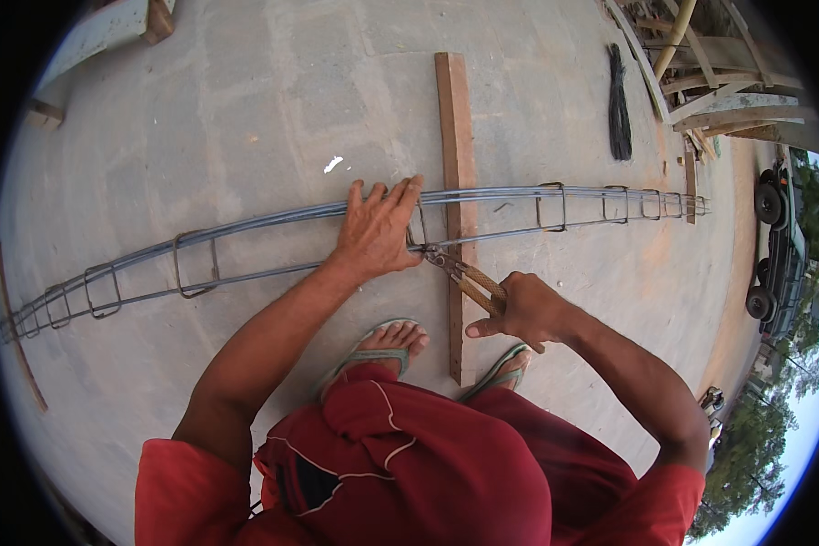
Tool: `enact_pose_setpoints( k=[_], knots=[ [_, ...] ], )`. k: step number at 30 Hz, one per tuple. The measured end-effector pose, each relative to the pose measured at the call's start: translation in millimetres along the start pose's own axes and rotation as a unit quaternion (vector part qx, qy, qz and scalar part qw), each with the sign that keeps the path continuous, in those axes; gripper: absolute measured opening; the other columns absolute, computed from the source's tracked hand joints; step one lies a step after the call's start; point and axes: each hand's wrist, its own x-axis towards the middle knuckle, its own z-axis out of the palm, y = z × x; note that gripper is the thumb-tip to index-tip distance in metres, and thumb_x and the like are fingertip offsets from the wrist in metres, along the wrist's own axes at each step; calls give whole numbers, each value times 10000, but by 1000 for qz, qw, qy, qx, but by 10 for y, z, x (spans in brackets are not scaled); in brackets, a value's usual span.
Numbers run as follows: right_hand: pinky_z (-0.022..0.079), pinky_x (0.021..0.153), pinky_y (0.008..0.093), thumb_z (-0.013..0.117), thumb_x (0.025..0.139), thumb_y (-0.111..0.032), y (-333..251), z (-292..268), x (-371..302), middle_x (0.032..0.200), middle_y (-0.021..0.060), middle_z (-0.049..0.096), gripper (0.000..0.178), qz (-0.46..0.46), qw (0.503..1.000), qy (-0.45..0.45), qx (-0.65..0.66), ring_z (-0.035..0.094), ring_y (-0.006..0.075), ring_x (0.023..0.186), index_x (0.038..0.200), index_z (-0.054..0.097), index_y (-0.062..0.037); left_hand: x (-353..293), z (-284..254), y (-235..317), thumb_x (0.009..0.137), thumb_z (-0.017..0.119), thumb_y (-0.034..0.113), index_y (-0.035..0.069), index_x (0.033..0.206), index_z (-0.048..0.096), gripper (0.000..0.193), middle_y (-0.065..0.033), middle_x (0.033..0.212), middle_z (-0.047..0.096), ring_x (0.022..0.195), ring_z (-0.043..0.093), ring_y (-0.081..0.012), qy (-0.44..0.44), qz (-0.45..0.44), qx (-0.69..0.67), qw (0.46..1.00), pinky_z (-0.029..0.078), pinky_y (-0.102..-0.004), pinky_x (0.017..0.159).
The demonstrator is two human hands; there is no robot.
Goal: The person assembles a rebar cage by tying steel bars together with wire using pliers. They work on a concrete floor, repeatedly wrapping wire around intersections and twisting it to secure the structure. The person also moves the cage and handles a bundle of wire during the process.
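Note:
A long rebar cage (pixel 273 218) of steel bars with square stirrups (pixel 197 266) stretches across in front of me from left to right. My left hand (pixel 373 227) grips its bars at the middle, by a stirrup, fingers over the far bars and thumb toward the near one. In my right hand (pixel 528 311) is a pair of pincers (pixel 471 278) with wrapped, tan-coloured handles. Their jaws meet the near bar at the stirrup, just right of my left thumb. Whether wire sits in the jaws is too small to tell.
A wooden beam (pixel 458 136) lies under the cage, between my sandalled feet. Thinner wood strips (pixel 23 328) support its ends. A bundle of black tie wire (pixel 619 105) rests on the concrete floor (pixel 291 91). Timber (pixel 728 100) is piled far right; a dark vehicle (pixel 778 246) stands beyond.

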Motion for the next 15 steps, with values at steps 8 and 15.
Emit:
enact_pose_setpoints(
  k=[8,15],
  knots=[
    [558,604,456,804,871,-197,469,622,109,833,168,641,378,-213,895,383,-88,677,321,664,1112,602,14,32,11,17,589,960,420,-27,1552,428,1188,-195,1449,609,1222,599,-329,6,8,-15,1000,336,-597,1145],
    [455,459,339,515,1124,-312,496,590,163,687,122,624,369,-147,967,210,-8,623,218,548,970,618,6,37,50,10,585,968,450,-13,1561,420,1211,-203,1470,597,1226,602,-347,-6,2,5,1000,327,-592,1139]
  ],
)
